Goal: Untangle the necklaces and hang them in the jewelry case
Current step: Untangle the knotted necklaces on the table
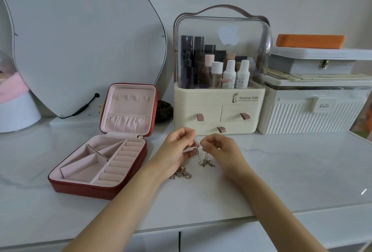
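On the white marble-look desk (281, 171), right in front of the cream cosmetics organiser with the clear dome lid (219, 98), I've got both hands up on a thin silvery chain necklace (198, 147). My left hand (177, 151) has its grip pinched on the chain near the top, and my right hand (219, 149) is pinching it just beside that, fingertips nearly touching. The rest of the chain hangs down between my hands, and its knotted lower end with the pendant (206, 163) rests on the desk.

A second clump, the rose-gold tangle of chains (181, 174), sits on the desk by my left wrist. I can't tell if it's linked to the one I'm holding or lying loose.

The red square jewelry case with pale pink lining (104, 151) is open to my left, lid upright, with a row of little hooks along the top of the lid. Nothing is hanging there yet, so I'd say I'm early on.

For this step, I reckon the trick is not pulling. Tugging would just tighten the knot. Better to keep the chain slack, wiggle the knot open with my fingertips, find the clasp end and feed it back through the loops. Laying it flat on the desk might help too.
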